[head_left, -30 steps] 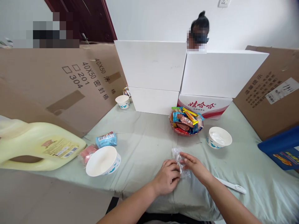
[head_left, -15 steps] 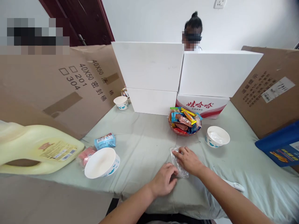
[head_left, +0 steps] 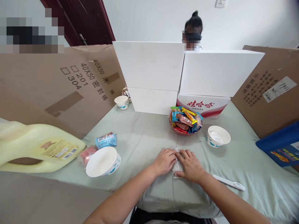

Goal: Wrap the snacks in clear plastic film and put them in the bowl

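Note:
A small clear plastic packet [head_left: 177, 162] lies on the pale green cloth [head_left: 144, 140] in front of me. My left hand [head_left: 164, 161] rests at its left edge with the fingers curled onto it. On the packet's right side my right hand [head_left: 191, 165] lies with its fingers on it, the thumb near the lower end. Both hands press the packet against the cloth. Just beyond them stands a red basket of wrapped snacks [head_left: 185, 120].
A white paper bowl [head_left: 103, 161] sits at the left, another bowl [head_left: 218, 136] at the right, a small one [head_left: 122, 101] at the back. Blue packet [head_left: 106, 140], pink packet [head_left: 87, 154], yellow jug [head_left: 39, 147], white utensil [head_left: 229, 182]. White boxes and cardboard wall the table; a person sits behind.
My left hand has moved up from the near edge to the packet's left side. The packet has turned more upright, with both hands now flanking it.

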`<state>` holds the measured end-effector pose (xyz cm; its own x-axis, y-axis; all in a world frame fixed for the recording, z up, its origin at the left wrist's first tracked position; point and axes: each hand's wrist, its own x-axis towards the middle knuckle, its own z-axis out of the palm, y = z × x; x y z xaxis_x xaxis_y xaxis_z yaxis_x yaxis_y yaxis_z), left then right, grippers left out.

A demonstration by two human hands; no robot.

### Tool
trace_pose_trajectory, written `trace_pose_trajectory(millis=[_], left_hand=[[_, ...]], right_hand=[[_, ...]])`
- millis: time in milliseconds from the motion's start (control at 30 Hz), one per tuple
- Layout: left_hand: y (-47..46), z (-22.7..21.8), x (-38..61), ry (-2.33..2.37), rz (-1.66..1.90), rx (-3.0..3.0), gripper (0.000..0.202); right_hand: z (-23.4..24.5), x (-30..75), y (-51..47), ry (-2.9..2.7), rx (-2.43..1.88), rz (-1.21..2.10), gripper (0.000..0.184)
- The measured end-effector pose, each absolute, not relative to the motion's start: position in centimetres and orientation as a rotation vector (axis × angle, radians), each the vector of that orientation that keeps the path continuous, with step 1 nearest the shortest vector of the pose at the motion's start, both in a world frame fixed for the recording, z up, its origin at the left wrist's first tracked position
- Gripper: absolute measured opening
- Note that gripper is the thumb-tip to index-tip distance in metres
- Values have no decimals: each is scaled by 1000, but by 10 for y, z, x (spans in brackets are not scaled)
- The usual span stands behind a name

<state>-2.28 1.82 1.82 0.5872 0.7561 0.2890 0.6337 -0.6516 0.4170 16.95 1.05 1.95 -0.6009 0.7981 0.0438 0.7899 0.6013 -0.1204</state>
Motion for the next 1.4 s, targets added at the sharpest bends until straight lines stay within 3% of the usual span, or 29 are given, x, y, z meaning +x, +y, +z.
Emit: trace_pose_trajectory(millis=[100,267,400,633,1000,1233,1300,1400], left_hand=[[26,10,-25,1159,698,2506,14],[24,4,-29,1130,737,2443,15],[23,5,-29,1148,660,2479,32],[20,8,-29,1166,607,2509,36],[14,5,-26,1011,500,2651,34],[16,12,-28,1009,541,2524,47],[17,11,-29,1006,563,2510,39],[18,7,-30,968,604,2518,20]], right_hand=[[11,175,-19,-2648,-1286,88,82],[1,180,-74,-2487,-1186,83,42],[12,182,-90,-2508,-1088,276,20],[9,177,-59,-2435,-1225,129,35],[-3,170,-77,-2474,-1022,-26,28],[15,167,-60,-2526,-1019,236,25],[14,167,-58,-2564,-1042,266,30],[5,167,-63,-2541,-1006,179,17]])
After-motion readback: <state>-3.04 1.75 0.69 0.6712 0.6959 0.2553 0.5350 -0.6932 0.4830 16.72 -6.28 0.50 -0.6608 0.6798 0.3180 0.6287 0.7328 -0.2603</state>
